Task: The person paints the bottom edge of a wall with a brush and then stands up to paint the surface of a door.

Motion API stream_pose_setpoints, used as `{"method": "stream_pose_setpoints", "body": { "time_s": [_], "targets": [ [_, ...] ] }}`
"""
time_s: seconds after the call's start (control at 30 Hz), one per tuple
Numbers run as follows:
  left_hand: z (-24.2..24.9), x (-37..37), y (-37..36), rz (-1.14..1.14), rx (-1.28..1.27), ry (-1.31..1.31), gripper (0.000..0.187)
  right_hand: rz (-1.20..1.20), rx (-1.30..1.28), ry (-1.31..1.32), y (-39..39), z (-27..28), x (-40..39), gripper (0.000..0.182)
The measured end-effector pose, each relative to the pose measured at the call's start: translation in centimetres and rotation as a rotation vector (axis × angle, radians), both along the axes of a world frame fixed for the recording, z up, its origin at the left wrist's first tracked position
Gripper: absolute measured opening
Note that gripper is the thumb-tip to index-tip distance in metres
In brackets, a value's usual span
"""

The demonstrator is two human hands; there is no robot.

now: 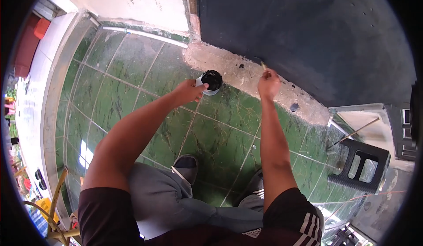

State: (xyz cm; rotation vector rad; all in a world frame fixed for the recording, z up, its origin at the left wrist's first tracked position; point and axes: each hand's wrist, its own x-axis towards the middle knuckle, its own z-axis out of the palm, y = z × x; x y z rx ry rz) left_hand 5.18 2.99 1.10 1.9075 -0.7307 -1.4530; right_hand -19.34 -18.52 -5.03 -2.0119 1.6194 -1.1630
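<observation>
My left hand point(191, 92) grips the rim of a small light-coloured can point(211, 82), its thumb over the edge and black paint inside. The can is just above the green tiled floor, beside a bare concrete strip point(229, 65). My right hand point(269, 85) is closed round a thin brush point(263, 64), whose tip is at the lower edge of a large black-painted surface point(304, 34). Most of the brush is hidden by my fingers.
A black plastic stool point(380, 171) lies tipped at the right, by a thin stick point(357, 132). A white pipe point(150, 35) runs along the wall's foot. Yellow poles point(59, 188) stand at the lower left. My shoes point(187, 166) are on the green tiles point(229, 109).
</observation>
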Motion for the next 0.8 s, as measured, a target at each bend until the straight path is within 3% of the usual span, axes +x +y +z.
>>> {"method": "stream_pose_setpoints", "body": {
  "time_s": [0.1, 0.2, 0.37, 0.47, 0.57, 0.67, 0.8],
  "targets": [
    [-1.1, -0.4, -1.0, 0.087, -0.056, 0.055, 0.033, -0.048, -0.091, -0.063, 1.4, 1.5, -1.3, 0.01],
    [-1.0, -1.1, -2.5, 0.07, -0.095, 0.07, 0.031, 0.145, 0.011, -0.012, 1.5, 1.8, -0.1, 0.01],
    [0.8, -3.5, -4.5, 0.086, -0.172, 0.052, 0.031, -0.064, -0.122, -0.088, 0.4, 4.3, -2.9, 0.011],
    [0.6, -4.6, -5.4, 0.166, -0.215, 0.011, 0.031, -0.076, 0.069, -0.226, 3.4, 8.5, -4.2, 0.011],
    [0.9, -5.0, -6.2, 0.165, -0.23, -0.028, 0.031, 0.227, 0.251, -0.333, 5.0, 11.0, -4.3, 0.012],
    [0.2, -5.6, -7.2, 0.147, -0.255, -0.076, 0.031, 0.407, 0.297, -0.135, 6.6, 14.1, -2.6, 0.011],
    [1.4, -6.8, -7.7, 0.166, -0.303, -0.162, 0.029, 0.537, 0.125, 0.242, 5.7, 12.5, -0.2, 0.011]
  ]
}}
